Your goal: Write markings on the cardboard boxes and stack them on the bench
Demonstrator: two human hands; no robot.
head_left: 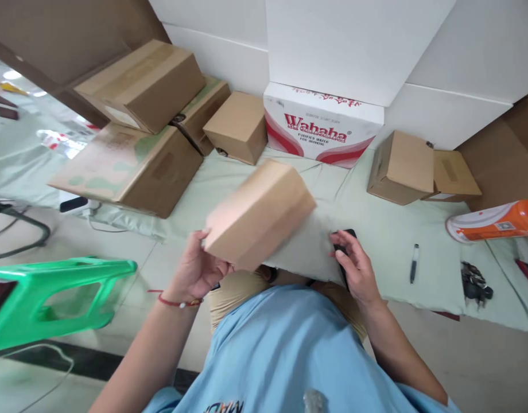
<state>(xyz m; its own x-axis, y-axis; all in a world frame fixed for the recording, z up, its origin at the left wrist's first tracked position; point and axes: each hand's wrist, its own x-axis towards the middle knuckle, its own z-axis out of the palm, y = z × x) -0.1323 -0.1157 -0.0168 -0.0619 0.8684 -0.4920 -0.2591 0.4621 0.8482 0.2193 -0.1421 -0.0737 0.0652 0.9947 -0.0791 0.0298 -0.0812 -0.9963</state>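
Gripped at its left end, a brown cardboard box (pixel 259 215) is held tilted above the table's front edge by my left hand (pixel 204 267); the box is slightly blurred. My right hand (pixel 354 264) is away from that box, over a dark phone-like object (pixel 345 267) at the table edge. Its fingers are curved and partly spread, and nothing shows gripped between them. Behind the held box, a small brown box (pixel 239 126) stands beside a white and red Wahaha carton (pixel 322 123).
Stacked boxes (pixel 139 86) stand at the left back, two more boxes (pixel 402 166) at the right back. A pen (pixel 414 264), keys (pixel 476 282) and an orange and white bottle (pixel 496 221) lie on the right of the cloth-covered table (pixel 388 229). A green stool (pixel 61 287) is at left.
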